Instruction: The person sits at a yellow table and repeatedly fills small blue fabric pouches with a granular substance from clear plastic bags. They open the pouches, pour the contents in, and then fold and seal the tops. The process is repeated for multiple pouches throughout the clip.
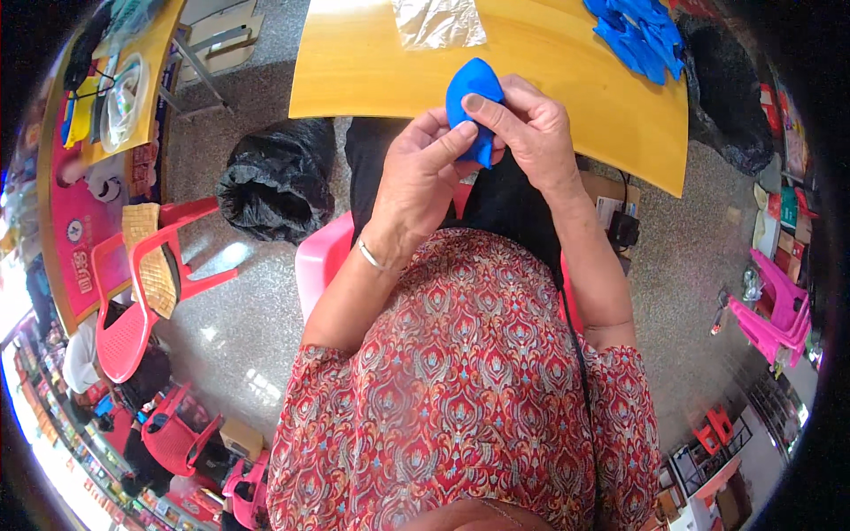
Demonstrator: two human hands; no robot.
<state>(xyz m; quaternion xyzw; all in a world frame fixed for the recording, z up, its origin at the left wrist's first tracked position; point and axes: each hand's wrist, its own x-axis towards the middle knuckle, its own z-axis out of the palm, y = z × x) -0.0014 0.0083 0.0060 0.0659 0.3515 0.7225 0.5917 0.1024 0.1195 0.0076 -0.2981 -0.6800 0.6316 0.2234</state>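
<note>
A small blue piece (469, 86), pointed at its top and bottom and soft like cloth or thin foam, is held up just over the table's near edge. My left hand (431, 152) pinches its lower left side, thumb on top and fingers behind. From the other side, my right hand (529, 128) grips it with the thumb pressed on its face. Its back and most of my fingertips are hidden. Farther off on the yellow table (372, 75) lies a loose heap of similar blue pieces (639, 35).
A clear plastic bag (438, 21) lies at the table's far side. Black bags stand on the floor to the left (266, 190) and beside the table's right end (728, 97). A red chair (128, 327) is at left, and pink plastic stools (779, 305) at right.
</note>
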